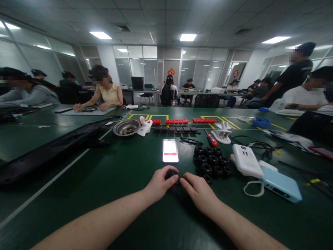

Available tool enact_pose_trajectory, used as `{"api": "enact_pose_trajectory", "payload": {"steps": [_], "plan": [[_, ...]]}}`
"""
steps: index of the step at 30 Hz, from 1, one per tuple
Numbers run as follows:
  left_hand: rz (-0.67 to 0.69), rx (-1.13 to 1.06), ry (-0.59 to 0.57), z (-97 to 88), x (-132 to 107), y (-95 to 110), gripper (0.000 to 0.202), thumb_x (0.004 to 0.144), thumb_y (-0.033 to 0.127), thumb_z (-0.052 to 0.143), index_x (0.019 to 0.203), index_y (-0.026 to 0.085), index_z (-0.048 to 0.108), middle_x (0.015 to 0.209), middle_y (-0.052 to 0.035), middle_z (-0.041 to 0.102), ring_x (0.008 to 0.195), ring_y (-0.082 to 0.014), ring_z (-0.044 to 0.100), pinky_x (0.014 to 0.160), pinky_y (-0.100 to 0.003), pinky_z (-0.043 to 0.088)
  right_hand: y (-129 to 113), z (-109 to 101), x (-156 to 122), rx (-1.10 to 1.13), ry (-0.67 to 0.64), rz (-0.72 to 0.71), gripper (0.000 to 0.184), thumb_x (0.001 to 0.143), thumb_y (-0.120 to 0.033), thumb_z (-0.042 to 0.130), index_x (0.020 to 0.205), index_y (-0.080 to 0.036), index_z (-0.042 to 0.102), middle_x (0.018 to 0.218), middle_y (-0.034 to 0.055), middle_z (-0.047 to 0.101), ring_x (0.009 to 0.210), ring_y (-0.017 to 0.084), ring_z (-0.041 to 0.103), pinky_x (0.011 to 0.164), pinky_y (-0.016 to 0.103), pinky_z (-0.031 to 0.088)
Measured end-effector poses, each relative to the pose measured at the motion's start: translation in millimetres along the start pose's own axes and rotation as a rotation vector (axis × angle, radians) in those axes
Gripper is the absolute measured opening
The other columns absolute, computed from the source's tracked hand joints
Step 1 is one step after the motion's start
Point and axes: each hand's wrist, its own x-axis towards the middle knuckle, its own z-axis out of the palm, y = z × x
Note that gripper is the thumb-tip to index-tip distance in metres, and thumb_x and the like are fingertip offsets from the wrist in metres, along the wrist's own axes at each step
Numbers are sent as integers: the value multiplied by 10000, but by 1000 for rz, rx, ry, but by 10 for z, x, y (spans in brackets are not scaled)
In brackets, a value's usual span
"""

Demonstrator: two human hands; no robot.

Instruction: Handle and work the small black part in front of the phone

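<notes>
My left hand (164, 181) is closed around a small dark part (171, 173), with fingers over its far side and the thumb on its near side. Close by on the right, my right hand (199, 190) pinches the same part with thumb and forefinger. Fingers cover much of it, so its exact kind is hidden. Just beyond the hands lies a phone (170, 151) with a lit screen. To the right of my right hand, several black toy-like wheels (213, 159) stand in rows, the nearest one almost beside my knuckles.
Farther out are a metal bowl (126, 128) with small pieces, red blocks (177, 121), a black strip of parts (175, 129), and a red screwdriver (211, 139). A white power bank (247, 160) and light-blue device (281, 183) lie right. A long black bag (52, 146) occupies the left.
</notes>
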Motion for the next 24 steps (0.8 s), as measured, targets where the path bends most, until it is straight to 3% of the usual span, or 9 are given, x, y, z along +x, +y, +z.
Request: {"api": "enact_pose_trajectory", "payload": {"steps": [5,9,13,16,20,24], "plan": [[-43,-49,-11,-3,29,-10,299,735,386,514,905,140,518,758,-16,537,565,-112,526,501,-224,437,15,23,0,20,16,28,145,772,-321,509,804,-180,514,672,1,549,600,139,502,523,230,360],[11,14,28,-6,19,36,255,733,360,523,870,146,531,754,-15,538,620,-129,532,526,-227,445,5,3,-11,48,21,45,209,757,-342,531,895,-191,489,666,-12,544,585,135,502,524,229,361],[54,37,35,4,-16,52,276,736,377,516,892,150,524,767,-19,538,630,-139,541,536,-239,449,-11,-3,-19,58,-15,-6,259,851,-378,351,752,-185,493,641,-13,522,581,126,488,524,227,348],[22,28,-16,15,-20,27,289,740,389,508,902,150,511,738,-6,524,571,-119,530,509,-230,438,0,10,-9,45,-21,-14,305,851,-367,347,652,-176,475,603,-16,496,558,122,469,505,224,336],[-46,-70,-47,20,-2,-5,319,751,416,481,918,145,477,722,1,509,509,-100,508,472,-228,429,10,26,0,47,44,22,147,759,-310,523,815,-176,502,636,-19,520,575,128,489,515,223,348],[-31,-54,-13,18,-13,21,299,742,400,505,901,148,485,728,1,508,534,-106,515,496,-234,437,-27,16,-29,60,57,33,249,732,-303,561,936,-192,470,649,-22,527,578,131,502,516,223,358]]}}
